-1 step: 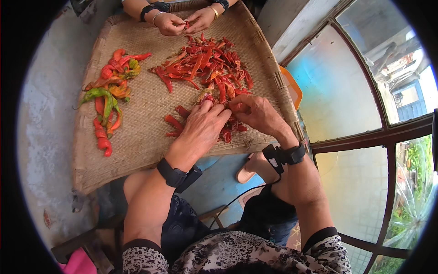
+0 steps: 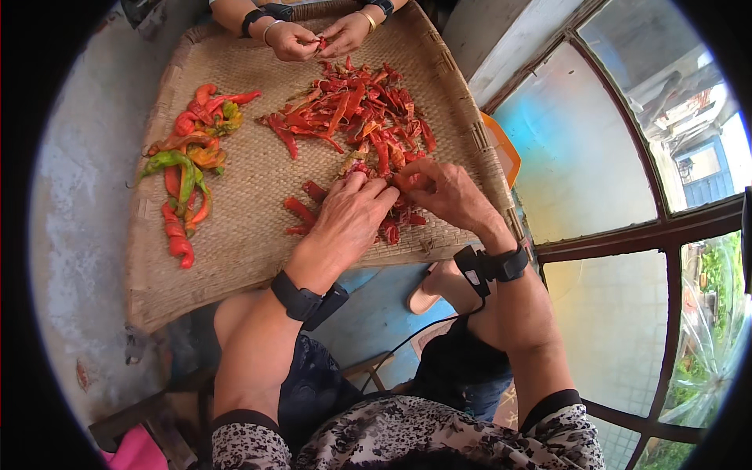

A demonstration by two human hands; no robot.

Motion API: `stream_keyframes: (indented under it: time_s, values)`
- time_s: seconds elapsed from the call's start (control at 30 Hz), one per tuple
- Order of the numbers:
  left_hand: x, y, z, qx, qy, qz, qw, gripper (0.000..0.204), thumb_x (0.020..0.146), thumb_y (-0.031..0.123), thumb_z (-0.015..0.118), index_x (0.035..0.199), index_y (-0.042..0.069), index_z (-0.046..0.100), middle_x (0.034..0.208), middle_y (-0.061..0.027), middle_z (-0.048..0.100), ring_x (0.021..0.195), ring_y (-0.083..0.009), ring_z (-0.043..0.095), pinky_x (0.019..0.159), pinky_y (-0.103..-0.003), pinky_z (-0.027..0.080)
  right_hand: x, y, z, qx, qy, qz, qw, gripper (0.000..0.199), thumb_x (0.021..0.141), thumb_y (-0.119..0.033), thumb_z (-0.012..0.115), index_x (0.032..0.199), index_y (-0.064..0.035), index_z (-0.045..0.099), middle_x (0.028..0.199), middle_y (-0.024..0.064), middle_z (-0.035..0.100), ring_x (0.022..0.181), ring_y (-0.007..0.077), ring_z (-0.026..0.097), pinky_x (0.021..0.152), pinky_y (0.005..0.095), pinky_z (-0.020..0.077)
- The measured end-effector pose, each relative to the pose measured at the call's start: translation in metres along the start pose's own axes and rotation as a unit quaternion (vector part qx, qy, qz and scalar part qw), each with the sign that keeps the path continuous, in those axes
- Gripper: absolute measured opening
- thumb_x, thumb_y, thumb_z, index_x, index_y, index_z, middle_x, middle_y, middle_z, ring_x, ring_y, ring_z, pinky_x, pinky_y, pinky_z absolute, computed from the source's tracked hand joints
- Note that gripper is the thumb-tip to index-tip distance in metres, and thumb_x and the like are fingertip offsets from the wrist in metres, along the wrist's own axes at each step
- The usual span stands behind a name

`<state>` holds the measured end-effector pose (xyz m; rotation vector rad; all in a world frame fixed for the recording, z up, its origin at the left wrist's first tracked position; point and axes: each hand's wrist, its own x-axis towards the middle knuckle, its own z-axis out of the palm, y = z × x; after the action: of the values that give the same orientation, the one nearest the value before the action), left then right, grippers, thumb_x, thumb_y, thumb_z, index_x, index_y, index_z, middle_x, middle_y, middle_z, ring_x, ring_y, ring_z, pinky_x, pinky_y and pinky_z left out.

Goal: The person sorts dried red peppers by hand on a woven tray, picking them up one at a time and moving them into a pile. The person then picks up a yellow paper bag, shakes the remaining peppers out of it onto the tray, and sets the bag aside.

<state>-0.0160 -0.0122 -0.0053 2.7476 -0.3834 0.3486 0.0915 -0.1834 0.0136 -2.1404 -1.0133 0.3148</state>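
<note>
A heap of dried red chili peppers [image 2: 348,110] lies in the woven tray [image 2: 251,211], stretching toward me under my hands. Over its near end, my left hand [image 2: 354,210] is palm down with bent fingers; whatever its fingertips grip is hidden. Close beside it, my right hand [image 2: 446,196] has thumb and fingers closed on a reddish chili pepper, partly covered by the fingers. A few red chili pieces [image 2: 299,210] lie just left of my left hand. Across the tray, another person's two hands [image 2: 319,39] pinch a small red piece.
Larger fresh peppers [image 2: 188,157], red, orange and green, form a separate group on the tray's left. An orange plastic rim [image 2: 503,149] shows past its right edge, near a framed window [image 2: 603,251]. A black cable [image 2: 407,337] runs down from my right wrist strap.
My right hand's fingers have shifted very slightly at the chili pile. Otherwise the two pictures match.
</note>
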Motion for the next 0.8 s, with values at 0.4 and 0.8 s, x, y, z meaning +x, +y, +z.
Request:
stream_keyframes:
  time_s: [0.4, 0.8]
  values:
    - [-0.001, -0.003, 0.004, 0.001, 0.028, 0.028, 0.999, 0.037, 0.075, -0.004, 0.059, 0.111, 0.004, 0.059, 0.109, -0.0113, 0.058, 0.098, -0.0301, 0.052, 0.086, -0.038, 0.047, -0.009, 0.072, -0.064, 0.046, 0.381, 0.064, 0.921, 0.028, 0.085, -0.011, 0.064, 0.11, -0.001, 0.061, 0.077, 0.0095, 0.065, 0.065, 0.0188, 0.059, 0.063, 0.0311, 0.0488]
    - [-0.005, -0.007, 0.001, -0.001, 0.033, 0.029, 0.999, 0.031, 0.078, -0.001, 0.058, 0.109, 0.003, 0.061, 0.11, -0.0117, 0.059, 0.101, -0.0289, 0.053, 0.089, -0.038, 0.046, 0.005, 0.028, 0.001, -0.31, -0.013, 0.069, 0.948, 0.013, 0.078, -0.019, 0.062, 0.081, -0.0061, 0.062, 0.08, 0.0167, 0.065, 0.08, 0.0353, 0.064, 0.069, 0.0467, 0.0518]
